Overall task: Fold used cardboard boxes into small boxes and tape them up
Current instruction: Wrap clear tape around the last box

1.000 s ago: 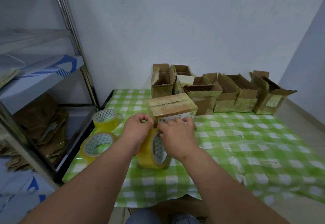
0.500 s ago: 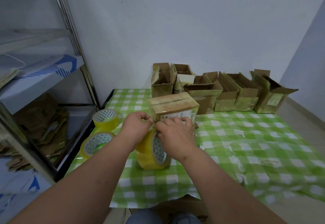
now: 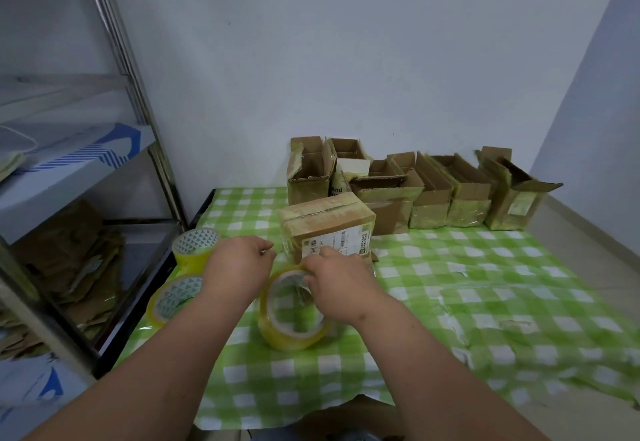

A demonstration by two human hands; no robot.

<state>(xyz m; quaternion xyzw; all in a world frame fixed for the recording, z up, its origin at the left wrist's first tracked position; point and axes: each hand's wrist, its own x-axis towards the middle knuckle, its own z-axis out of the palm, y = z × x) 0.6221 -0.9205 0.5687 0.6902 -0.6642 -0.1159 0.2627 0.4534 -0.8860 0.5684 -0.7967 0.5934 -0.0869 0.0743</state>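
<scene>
Now the roll of tape has tipped back so its hole faces up, the right hand pinching its top edge and the left hand curled, pinching near the small box just ahead, so more taping looks close.

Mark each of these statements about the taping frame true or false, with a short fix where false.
1. Three yellow rolls of tape are on the green checked tablecloth. True.
2. The closed brown cardboard box with the shipping label stands open. False: its top is taped shut.
3. The right hand grips the nearest roll. True.
4. The opened brown cardboard boxes line the near edge. False: they line the wall.
</scene>
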